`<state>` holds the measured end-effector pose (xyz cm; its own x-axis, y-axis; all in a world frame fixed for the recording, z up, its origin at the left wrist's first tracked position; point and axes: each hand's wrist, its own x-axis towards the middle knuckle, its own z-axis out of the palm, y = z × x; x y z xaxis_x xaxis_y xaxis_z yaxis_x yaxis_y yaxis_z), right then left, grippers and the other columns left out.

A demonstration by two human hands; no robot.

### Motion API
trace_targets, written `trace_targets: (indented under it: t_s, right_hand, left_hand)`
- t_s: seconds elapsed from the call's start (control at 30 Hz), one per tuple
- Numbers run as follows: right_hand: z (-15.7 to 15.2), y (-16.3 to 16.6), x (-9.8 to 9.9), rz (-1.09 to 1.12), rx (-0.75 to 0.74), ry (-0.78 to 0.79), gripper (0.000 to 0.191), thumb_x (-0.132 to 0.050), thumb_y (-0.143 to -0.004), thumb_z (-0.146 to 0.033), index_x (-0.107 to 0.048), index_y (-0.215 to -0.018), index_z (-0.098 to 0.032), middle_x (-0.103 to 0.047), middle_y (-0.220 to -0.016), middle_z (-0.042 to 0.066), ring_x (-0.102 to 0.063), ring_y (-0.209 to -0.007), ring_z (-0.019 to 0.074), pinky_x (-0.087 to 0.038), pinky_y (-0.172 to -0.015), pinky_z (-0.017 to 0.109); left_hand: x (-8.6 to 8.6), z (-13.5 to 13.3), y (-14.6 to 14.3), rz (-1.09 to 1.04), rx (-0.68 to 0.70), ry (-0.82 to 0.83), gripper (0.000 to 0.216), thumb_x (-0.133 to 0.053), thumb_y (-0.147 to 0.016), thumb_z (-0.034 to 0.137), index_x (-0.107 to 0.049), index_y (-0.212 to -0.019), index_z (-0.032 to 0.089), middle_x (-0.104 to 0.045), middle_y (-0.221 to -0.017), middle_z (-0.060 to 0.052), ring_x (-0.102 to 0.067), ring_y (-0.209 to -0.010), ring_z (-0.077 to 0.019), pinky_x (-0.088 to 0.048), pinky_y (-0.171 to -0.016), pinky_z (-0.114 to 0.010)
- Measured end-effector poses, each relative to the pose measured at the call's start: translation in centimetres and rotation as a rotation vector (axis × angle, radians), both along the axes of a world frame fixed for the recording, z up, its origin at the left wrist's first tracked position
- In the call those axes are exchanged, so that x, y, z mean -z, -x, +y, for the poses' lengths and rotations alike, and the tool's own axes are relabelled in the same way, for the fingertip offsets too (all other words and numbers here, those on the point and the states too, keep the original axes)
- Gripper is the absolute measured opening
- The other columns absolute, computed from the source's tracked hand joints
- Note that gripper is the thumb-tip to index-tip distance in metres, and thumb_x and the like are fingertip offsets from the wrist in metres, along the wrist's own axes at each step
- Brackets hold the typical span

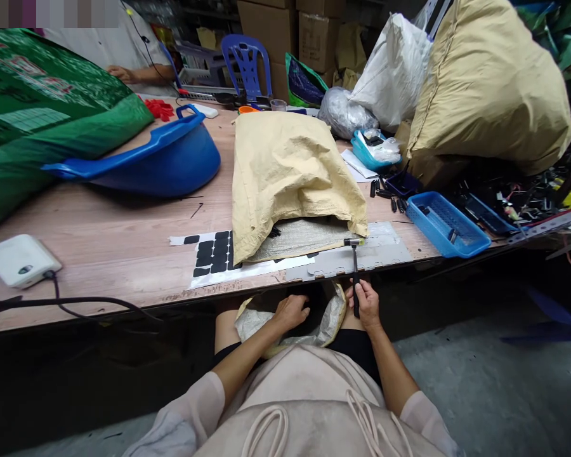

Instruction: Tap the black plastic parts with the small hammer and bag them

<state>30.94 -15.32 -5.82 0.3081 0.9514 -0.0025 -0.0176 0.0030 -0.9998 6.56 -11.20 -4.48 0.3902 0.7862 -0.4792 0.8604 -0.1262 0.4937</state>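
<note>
My right hand (367, 303) is closed round the black handle of a small hammer (354, 266), whose metal head rests on a grey mat (385, 252) at the table's front edge. My left hand (291, 312) sits below the table edge, fingers curled on the rim of an open woven bag (330, 320) in my lap. A yellow woven sack (285, 171) lies on the table just beyond, above a white sheet of black rubber pads (215, 254).
A tilted blue basin (171, 158) and a green sack (33, 120) lie at the left. A white device (19, 259) with a cable sits front left. A blue tray (445, 223) and big sacks (490, 82) are right. Another person's arm (137, 74) rests far back.
</note>
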Motion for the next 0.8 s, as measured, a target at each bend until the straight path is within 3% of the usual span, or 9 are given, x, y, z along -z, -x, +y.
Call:
trace_targets:
  t_s: [0.1,0.17,0.3,0.43,0.53,0.67,0.8]
  right_hand:
    - [0.0,0.1,-0.1,0.001,-0.005,-0.003,0.048,-0.064,-0.092,-0.061,-0.070,-0.109,-0.017,-0.068,-0.065,0.000,-0.053,-0.041,0.0125,-0.041,-0.041,0.026]
    - [-0.1,0.1,-0.2,0.001,-0.007,-0.001,0.047,-0.064,-0.093,-0.062,-0.070,-0.109,-0.018,-0.068,-0.066,0.000,-0.052,-0.041,0.0124,-0.041,-0.041,0.026]
    - [-0.1,0.2,0.0,-0.007,-0.008,0.005,0.047,-0.064,-0.092,-0.062,-0.070,-0.108,-0.018,-0.067,-0.065,0.001,-0.053,-0.041,0.0134,-0.041,-0.041,0.027]
    - [-0.1,0.3,0.1,-0.003,-0.013,0.013,0.048,-0.063,-0.092,-0.064,-0.069,-0.108,-0.019,-0.067,-0.065,0.000,-0.052,-0.041,0.0132,-0.041,-0.040,0.026]
    - [-0.2,0.4,0.1,0.002,-0.015,0.020,0.050,-0.062,-0.092,-0.066,-0.069,-0.107,-0.019,-0.066,-0.064,-0.001,-0.051,-0.040,0.0118,-0.042,-0.039,0.025]
    - [-0.3,0.6,-0.1,0.000,-0.013,0.028,0.050,-0.061,-0.092,-0.067,-0.068,-0.103,-0.019,-0.066,-0.063,-0.001,-0.050,-0.039,0.0106,-0.041,-0.038,0.023]
    - [-0.4,0.6,-0.3,-0.020,-0.013,0.041,0.051,-0.059,-0.092,-0.068,-0.068,-0.103,-0.019,-0.065,-0.063,-0.001,-0.050,-0.040,0.0111,-0.042,-0.040,0.024]
  left_hand:
    - [-3.6,1.8,-1.0,-0.301,0.088,-0.017,0.023,-0.063,-0.088,0.031,-0.080,-0.100,0.021,-0.080,-0.088,-0.005,-0.074,-0.083,-0.0205,-0.051,-0.073,-0.026]
    - [-6.1,4.2,-1.9,-0.451,0.063,-0.059,0.026,-0.058,-0.091,0.034,-0.080,-0.096,0.019,-0.077,-0.077,-0.002,-0.070,-0.072,-0.0174,-0.048,-0.066,-0.025]
    - [-9.3,10.5,-3.9,-0.408,-0.113,-0.309,0.027,-0.058,-0.091,0.032,-0.079,-0.099,0.018,-0.077,-0.082,-0.004,-0.068,-0.075,-0.0181,-0.048,-0.071,-0.027]
    - [-9.8,15.5,-6.7,-0.176,-0.249,-0.420,0.036,-0.062,-0.092,0.036,-0.072,-0.122,0.020,-0.076,-0.112,-0.010,-0.070,-0.103,-0.0273,-0.051,-0.082,-0.033]
    - [-9.4,17.6,-9.0,-0.095,-0.311,-0.462,0.038,-0.063,-0.093,0.044,-0.071,-0.121,0.020,-0.069,-0.130,-0.014,-0.067,-0.115,-0.0337,-0.052,-0.089,-0.040]
    - [-8.9,19.3,-11.1,-0.043,-0.417,-0.476,0.033,-0.063,-0.093,0.043,-0.074,-0.112,0.018,-0.071,-0.124,-0.016,-0.068,-0.114,-0.0363,-0.052,-0.089,-0.043]
    - [-8.7,19.7,-10.9,-0.038,-0.434,-0.516,0.024,-0.062,-0.093,0.035,-0.076,-0.106,0.021,-0.073,-0.122,-0.012,-0.068,-0.111,-0.0309,-0.051,-0.086,-0.037]
